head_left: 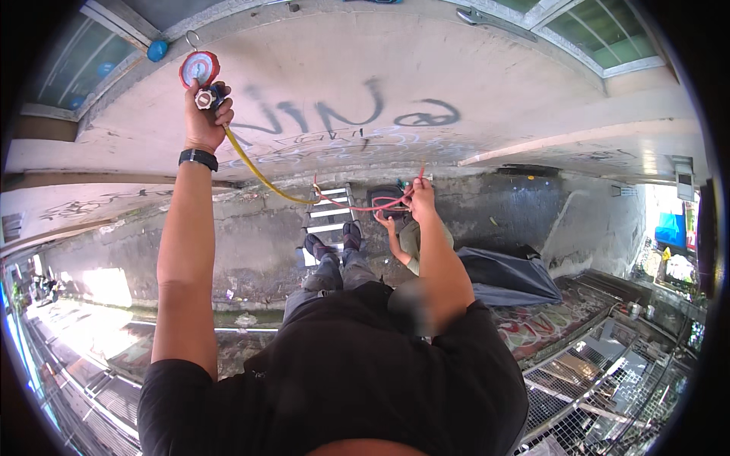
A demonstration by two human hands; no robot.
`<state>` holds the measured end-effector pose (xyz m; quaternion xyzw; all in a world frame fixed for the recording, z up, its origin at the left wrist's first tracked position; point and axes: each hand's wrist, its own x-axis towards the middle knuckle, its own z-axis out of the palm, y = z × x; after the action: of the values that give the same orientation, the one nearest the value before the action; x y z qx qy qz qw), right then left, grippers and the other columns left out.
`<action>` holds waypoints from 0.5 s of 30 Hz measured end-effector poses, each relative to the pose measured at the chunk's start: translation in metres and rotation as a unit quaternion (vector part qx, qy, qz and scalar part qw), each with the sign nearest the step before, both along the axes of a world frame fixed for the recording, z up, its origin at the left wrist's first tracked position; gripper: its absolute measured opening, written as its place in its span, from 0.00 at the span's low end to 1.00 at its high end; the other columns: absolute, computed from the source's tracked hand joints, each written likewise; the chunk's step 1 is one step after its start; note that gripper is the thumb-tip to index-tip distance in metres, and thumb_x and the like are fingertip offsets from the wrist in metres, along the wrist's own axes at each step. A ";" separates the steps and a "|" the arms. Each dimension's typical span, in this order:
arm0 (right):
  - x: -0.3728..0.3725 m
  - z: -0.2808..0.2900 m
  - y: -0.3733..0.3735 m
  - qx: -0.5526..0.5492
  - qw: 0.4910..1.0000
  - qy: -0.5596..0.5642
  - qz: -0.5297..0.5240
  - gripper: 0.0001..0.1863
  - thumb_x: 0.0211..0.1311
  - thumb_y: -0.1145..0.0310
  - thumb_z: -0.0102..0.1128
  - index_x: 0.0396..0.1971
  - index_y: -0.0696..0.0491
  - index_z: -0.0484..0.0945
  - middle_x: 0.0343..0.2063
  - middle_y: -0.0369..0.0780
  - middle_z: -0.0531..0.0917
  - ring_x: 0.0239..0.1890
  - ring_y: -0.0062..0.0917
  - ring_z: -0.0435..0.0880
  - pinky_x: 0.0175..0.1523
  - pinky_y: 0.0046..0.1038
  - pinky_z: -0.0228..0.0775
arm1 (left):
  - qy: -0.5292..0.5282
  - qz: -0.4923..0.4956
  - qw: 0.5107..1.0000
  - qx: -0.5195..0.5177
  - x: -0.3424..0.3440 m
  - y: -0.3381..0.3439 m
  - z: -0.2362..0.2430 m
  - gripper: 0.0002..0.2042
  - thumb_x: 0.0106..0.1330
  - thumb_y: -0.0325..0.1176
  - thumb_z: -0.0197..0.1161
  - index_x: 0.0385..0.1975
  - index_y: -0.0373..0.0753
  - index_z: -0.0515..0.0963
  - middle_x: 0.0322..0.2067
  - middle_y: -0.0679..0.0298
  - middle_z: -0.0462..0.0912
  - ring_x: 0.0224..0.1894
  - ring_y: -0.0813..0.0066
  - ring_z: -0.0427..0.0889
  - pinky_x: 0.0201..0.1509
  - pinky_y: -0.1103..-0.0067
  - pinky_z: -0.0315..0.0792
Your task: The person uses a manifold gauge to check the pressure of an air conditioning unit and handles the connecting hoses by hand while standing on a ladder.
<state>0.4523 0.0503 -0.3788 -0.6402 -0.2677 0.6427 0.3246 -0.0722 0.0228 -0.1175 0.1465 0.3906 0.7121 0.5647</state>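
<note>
My left hand (pixel 207 121), raised at the upper left, is closed around a pressure gauge with a red rim (pixel 199 67), at the blue valve body with its knob (pixel 205 99) just below the dial. A yellow hose (pixel 255 171) hangs from it in a curve toward the middle. My right hand (pixel 420 201) pinches a red hose (pixel 351 208), whose end points up past my fingers. Part of that hose loops below my right hand. Near the loop is another person's hand (pixel 386 221), fingers partly spread; I cannot tell whether it touches the hose.
My feet stand on a ladder (pixel 328 219) by a wall with graffiti (pixel 334 114). An adjustable wrench (pixel 494 23) lies on the window ledge; a blue round object (pixel 157 51) is at the left one. Below are a black bag (pixel 386 199), dark grey sheet (pixel 506 277) and metal mesh (pixel 585 387).
</note>
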 end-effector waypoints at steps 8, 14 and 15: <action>0.043 -0.032 -0.008 -0.023 0.992 -0.040 -0.120 0.07 0.82 0.59 0.44 0.48 0.44 0.68 0.28 0.33 0.76 0.26 0.21 0.75 0.31 0.32 0.75 | 0.065 0.053 0.996 -0.010 -0.030 0.025 0.016 0.27 0.72 0.59 0.57 0.43 0.35 0.80 0.37 0.60 0.83 0.31 0.74 0.76 0.20 0.84 0.58; 0.044 -0.035 0.000 -0.020 0.975 -0.038 -0.217 0.09 0.81 0.59 0.43 0.50 0.45 0.69 0.26 0.33 0.76 0.26 0.20 0.75 0.27 0.26 0.71 | 0.117 0.111 0.987 -0.029 -0.027 0.058 0.003 0.23 0.73 0.58 0.58 0.44 0.41 0.79 0.39 0.64 0.84 0.39 0.71 0.78 0.23 0.81 0.61; 0.041 -0.033 0.005 0.022 0.980 0.015 -0.199 0.10 0.82 0.61 0.42 0.53 0.48 0.67 0.25 0.35 0.75 0.25 0.21 0.75 0.24 0.24 0.69 | 0.121 0.120 0.985 -0.025 -0.027 0.062 -0.004 0.22 0.73 0.57 0.59 0.44 0.42 0.79 0.40 0.64 0.84 0.40 0.71 0.78 0.24 0.80 0.62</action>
<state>0.4931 0.0549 -0.4122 -0.6640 -0.1438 0.5684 0.4640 -0.0988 0.0846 -0.1211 0.1698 0.4888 0.7413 0.4274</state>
